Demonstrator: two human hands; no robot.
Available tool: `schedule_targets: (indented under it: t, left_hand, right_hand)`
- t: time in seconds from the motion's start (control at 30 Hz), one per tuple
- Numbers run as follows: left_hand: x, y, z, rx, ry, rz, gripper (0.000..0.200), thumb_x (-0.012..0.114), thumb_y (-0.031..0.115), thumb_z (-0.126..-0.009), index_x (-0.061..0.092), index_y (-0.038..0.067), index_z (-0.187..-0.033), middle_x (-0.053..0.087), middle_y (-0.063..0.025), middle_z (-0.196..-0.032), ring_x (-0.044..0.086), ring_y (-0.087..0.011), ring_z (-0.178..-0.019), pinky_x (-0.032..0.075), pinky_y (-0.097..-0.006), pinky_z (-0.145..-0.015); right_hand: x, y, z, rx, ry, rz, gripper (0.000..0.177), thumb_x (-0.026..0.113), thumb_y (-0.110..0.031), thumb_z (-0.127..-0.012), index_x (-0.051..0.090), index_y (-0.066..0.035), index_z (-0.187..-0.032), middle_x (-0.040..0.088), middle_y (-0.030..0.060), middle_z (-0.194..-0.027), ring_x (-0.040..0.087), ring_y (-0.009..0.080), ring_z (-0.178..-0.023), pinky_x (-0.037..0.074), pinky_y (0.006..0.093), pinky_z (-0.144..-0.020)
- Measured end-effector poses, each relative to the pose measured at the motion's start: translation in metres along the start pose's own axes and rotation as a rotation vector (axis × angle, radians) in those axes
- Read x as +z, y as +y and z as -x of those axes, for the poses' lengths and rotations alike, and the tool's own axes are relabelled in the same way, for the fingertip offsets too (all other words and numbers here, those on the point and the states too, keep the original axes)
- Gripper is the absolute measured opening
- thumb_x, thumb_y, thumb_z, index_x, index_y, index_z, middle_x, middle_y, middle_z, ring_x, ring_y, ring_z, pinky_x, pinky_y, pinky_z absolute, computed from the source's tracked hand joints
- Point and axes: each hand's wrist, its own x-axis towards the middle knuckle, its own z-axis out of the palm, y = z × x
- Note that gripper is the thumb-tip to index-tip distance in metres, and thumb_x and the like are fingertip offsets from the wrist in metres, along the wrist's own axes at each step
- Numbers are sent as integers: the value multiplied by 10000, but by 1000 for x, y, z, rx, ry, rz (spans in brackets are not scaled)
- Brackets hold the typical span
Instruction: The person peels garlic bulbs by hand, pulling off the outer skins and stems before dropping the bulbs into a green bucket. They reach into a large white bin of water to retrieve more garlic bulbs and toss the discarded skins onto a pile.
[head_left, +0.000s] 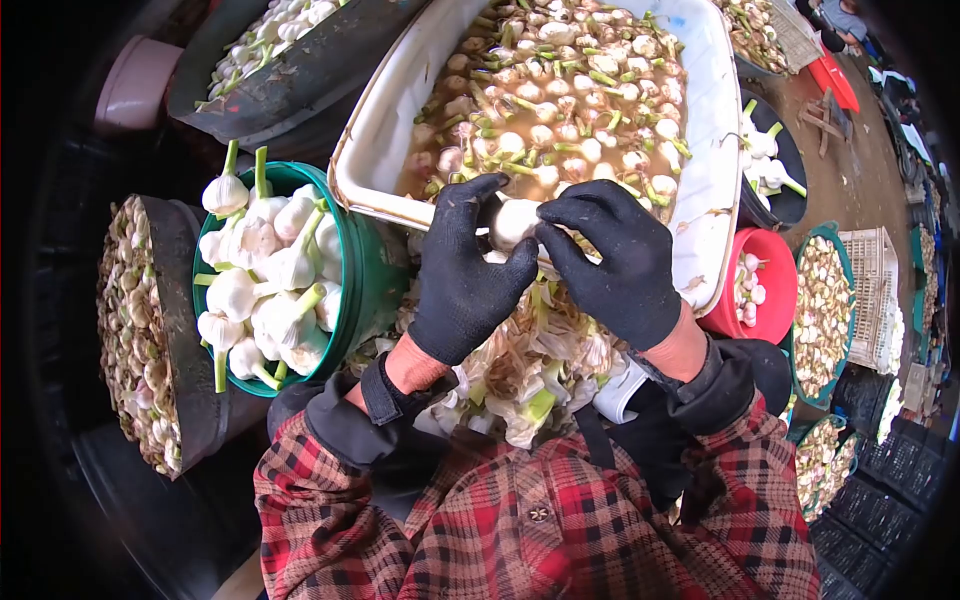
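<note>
A white garlic bulb [514,223] is held between my two black-gloved hands, just over the near rim of a white tub [372,160]. My left hand [463,270] curls round the bulb's left side, thumb below and fingers above. From the right, the fingertips of my right hand [612,255] pinch against it. Murky brown water in the tub carries many garlic bulbs [540,112] with short green stems. Beneath my hands lies a heap of papery garlic peels [535,370]. Whether a stem remains on the held bulb is hidden by my left hand.
At the left, a green bucket [350,255] is heaped with cleaned white garlic. A pink-red bowl [775,285] and a black bucket [790,195] with garlic stand at the right. Further right are a filled green basket [822,300] and a beige crate [872,290]. Another person [845,20] is at the top right.
</note>
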Motion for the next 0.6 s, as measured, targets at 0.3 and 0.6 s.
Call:
schedule_targets:
  t: [0.3, 0.6]
  left_hand:
    - [1, -5, 5, 14, -15, -57, 547, 739, -27, -736, 487, -9, -1220, 581, -112, -1082, 584, -153, -1017, 487, -287, -895]
    - [-7, 2, 3, -131, -198, 284, 579, 721, -78, -723, 470, -8, -1240, 528, -91, -1220, 540, -170, -1123, 477, -297, -926]
  right_hand:
    - [0, 3, 5, 25, -23, 44, 112, 684, -38, -709, 597, -68, -773, 595, 74, -761, 616, 262, -698, 497, 358, -603]
    - [-3, 12, 10, 337, -145, -206, 91, 666, -49, -709, 581, -17, -717, 587, 130, -661, 618, 266, -586, 481, 328, -552]
